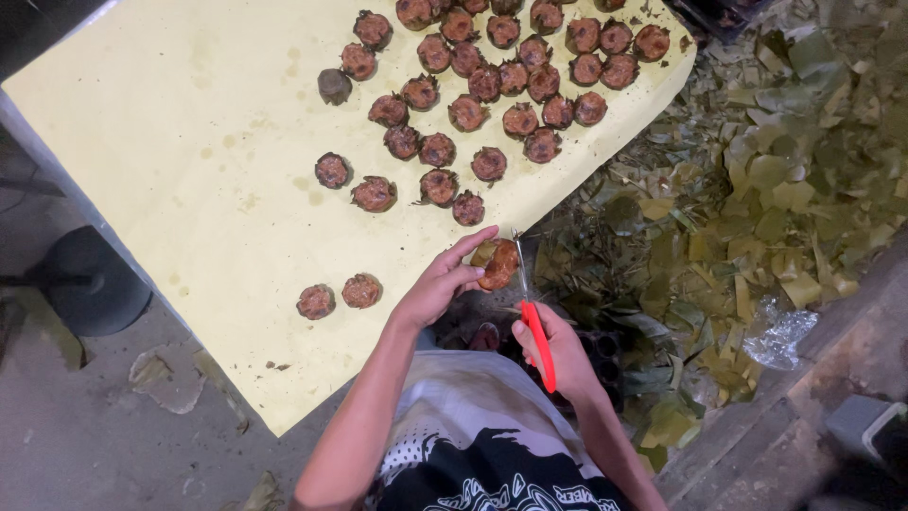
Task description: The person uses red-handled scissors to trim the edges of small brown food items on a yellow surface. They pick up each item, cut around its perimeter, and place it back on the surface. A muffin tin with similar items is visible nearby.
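Observation:
My left hand (443, 281) holds a small round brown cake (498, 264) at the near edge of a pale yellow sheet (180, 161). My right hand (558, 352) grips red-handled scissors (535, 331), whose thin blades point up beside the cake. Several similar brown cakes (487, 83) lie in rows on the far part of the sheet. Two more cakes (338, 295) sit alone near my left forearm.
A heap of cut green leaf scraps (747, 199) covers the ground to the right. A crumpled clear plastic bag (780, 333) lies among them. A dark round object (95, 279) stands on the concrete at the left.

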